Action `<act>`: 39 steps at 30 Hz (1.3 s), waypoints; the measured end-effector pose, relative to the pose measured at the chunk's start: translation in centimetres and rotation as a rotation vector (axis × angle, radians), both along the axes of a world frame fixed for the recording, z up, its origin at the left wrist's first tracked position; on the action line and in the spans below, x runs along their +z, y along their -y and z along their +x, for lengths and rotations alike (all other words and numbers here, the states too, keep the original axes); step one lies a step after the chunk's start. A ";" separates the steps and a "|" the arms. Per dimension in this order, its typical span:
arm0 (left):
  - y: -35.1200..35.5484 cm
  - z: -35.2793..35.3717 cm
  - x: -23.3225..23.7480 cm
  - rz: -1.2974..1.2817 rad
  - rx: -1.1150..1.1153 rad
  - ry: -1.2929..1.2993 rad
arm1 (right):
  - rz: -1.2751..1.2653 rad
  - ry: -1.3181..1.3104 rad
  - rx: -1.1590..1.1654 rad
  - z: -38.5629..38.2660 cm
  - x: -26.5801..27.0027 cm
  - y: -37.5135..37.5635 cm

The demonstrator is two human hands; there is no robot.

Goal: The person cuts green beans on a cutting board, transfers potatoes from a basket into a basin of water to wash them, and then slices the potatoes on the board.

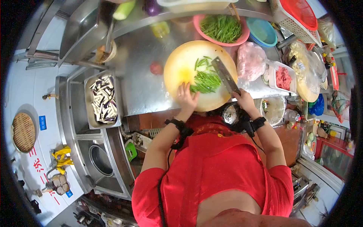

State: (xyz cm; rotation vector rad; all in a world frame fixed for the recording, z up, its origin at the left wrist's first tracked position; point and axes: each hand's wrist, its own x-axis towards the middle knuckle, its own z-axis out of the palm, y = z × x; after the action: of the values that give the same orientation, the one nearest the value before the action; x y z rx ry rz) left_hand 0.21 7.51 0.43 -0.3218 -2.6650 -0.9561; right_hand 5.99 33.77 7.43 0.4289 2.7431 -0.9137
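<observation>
A round cutting board (pixel 176 60) lies on the steel counter in front of me. On it is a pile of sliced green vegetable (pixel 207 81), long thin pieces that look like green pepper, with a few loose pieces above. My left hand (pixel 187 97) rests at the board's near left, fingers slightly apart, their tips beside the left end of the pile. My right hand (pixel 245 100) is closed around the handle of a cleaver (pixel 225 75). The blade points up and left, along the right side of the pile.
A pink basin (pixel 196 28) of green strips and blue bowls (pixel 261 32) stand behind the board. To the right are a bag of pinkish contents (pixel 251 60) and minced meat (pixel 283 78) in a white container. A tray (pixel 90 113) of cut eggplant sits at the left sink.
</observation>
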 end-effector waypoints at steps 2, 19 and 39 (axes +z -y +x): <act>-2.1 0.1 -0.1 -0.088 -0.029 0.199 | -0.111 0.071 -0.116 0.4 -1.3 -1.4; -10.6 -3.4 0.8 0.254 -0.092 0.109 | -0.829 0.254 -0.210 0.7 0.3 4.6; -12.1 -23.0 6.6 0.177 -0.306 -0.021 | -0.058 -0.345 -0.095 -7.6 6.7 -7.3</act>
State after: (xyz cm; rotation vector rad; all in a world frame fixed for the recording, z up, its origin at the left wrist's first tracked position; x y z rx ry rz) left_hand -22.82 19.58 7.07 -0.7088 -2.5333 -1.2602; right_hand -1.60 41.12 14.10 0.4287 3.0142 -1.1873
